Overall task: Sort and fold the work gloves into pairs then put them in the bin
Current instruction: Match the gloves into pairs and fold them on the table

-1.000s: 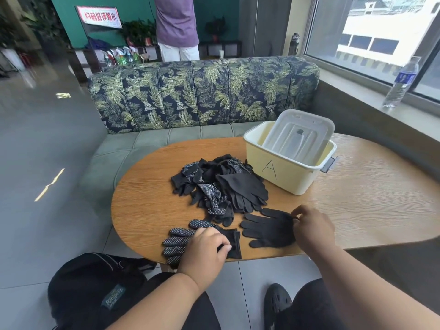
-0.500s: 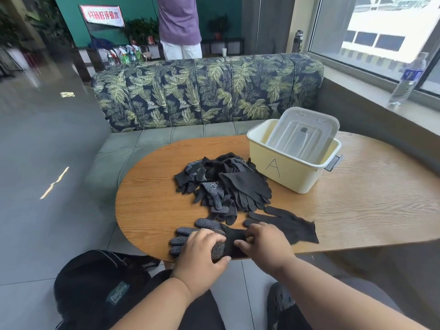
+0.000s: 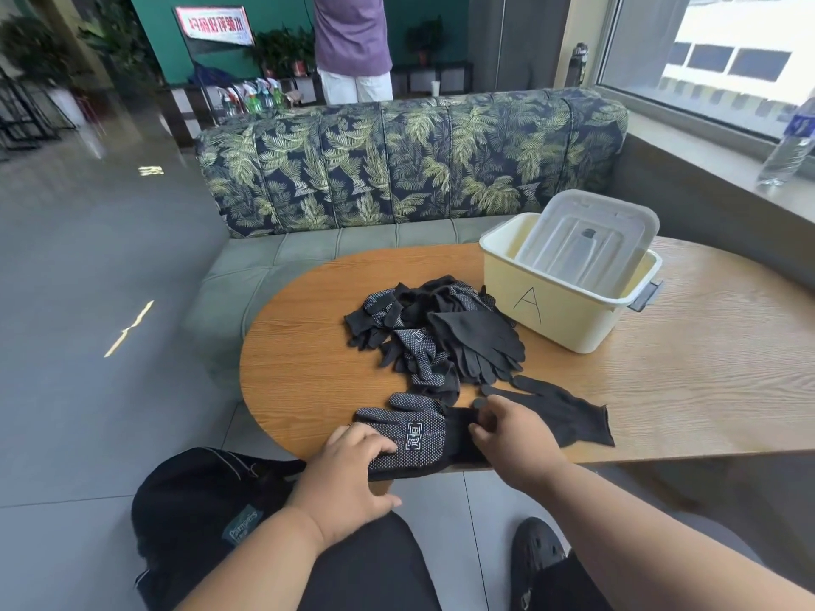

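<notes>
The left hand (image 3: pixel 353 467) lies on the finger end of a dotted black work glove (image 3: pixel 410 434), its fingers only lightly bent, pressing the fabric flat to the wooden table (image 3: pixel 705 390) and closed round nothing. The right hand (image 3: pixel 516 438) is at the same glove's cuff, thumb and fingers curled and pinching the dark knit edge. That glove lies palm up at the table's near edge, part of it overhanging. Whether a second glove lies beneath it I cannot tell.

Just beyond the right hand, a plain black glove (image 3: pixel 560 412) lies flat by itself, its cuff pointing away from the dotted one. Farther in, toward the middle of the table, sits the unsorted glove pile (image 3: pixel 436 332), dotted and plain ones tangled together. Beside that pile stands the cream bin (image 3: pixel 569 310) marked "A", its lid (image 3: pixel 586 244) propped inside the opening.

By my reading, the risks are these: the glove sits so near the table's edge that a fold pulled toward the body could drag it off onto the floor; the nearby plain glove could be matched with the dotted one by mistake; and the lid, left where it is, would obstruct dropping a folded pair in.
</notes>
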The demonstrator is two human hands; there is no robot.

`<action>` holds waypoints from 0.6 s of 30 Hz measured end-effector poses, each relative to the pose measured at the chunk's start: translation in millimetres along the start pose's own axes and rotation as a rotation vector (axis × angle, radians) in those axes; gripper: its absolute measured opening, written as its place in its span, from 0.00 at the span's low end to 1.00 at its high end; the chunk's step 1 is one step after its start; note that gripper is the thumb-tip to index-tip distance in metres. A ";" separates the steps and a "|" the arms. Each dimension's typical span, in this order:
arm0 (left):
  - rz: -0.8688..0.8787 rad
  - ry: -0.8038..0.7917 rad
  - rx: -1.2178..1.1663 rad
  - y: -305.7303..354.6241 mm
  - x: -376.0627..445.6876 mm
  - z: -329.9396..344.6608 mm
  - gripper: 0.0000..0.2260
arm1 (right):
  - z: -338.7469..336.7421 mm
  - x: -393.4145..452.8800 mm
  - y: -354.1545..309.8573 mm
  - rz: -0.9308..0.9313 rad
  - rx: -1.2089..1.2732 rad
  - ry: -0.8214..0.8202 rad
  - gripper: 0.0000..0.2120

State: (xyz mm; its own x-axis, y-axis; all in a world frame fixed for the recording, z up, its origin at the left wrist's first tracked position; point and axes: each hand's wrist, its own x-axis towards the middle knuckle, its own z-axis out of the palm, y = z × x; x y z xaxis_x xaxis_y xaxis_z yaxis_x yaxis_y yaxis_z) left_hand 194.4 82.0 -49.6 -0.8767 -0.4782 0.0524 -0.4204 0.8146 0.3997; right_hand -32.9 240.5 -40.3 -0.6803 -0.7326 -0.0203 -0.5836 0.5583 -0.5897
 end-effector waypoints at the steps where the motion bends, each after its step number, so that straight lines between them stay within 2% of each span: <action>1: 0.013 0.006 0.024 0.9 0.4 1.4 0.26 | -1.1 0.0 0.2 -0.001 0.005 -0.004 0.12; 5: 0.027 0.090 -0.004 -0.4 2.0 5.1 0.13 | -3.2 0.2 1.0 0.000 0.036 -0.004 0.09; 9: 0.024 0.113 0.006 -3.2 4.1 4.6 0.14 | -3.2 1.8 2.8 0.027 0.082 -0.004 0.09; 13: 0.005 0.135 0.068 -9.0 5.4 7.6 0.09 | -3.8 3.1 4.1 0.050 0.101 -0.016 0.10; 18: 0.022 0.221 0.097 -11.4 4.3 5.3 0.13 | -3.4 5.2 6.9 0.059 0.178 -0.061 0.08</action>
State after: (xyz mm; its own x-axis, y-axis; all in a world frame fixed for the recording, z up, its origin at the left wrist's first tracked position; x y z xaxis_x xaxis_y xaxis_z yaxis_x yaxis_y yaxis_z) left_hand 194.2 72.4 -58.7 -0.8182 -0.5111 0.2633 -0.4313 0.8485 0.3067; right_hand -42.0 241.9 -41.7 -0.6797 -0.7260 -0.1048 -0.4519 0.5270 -0.7197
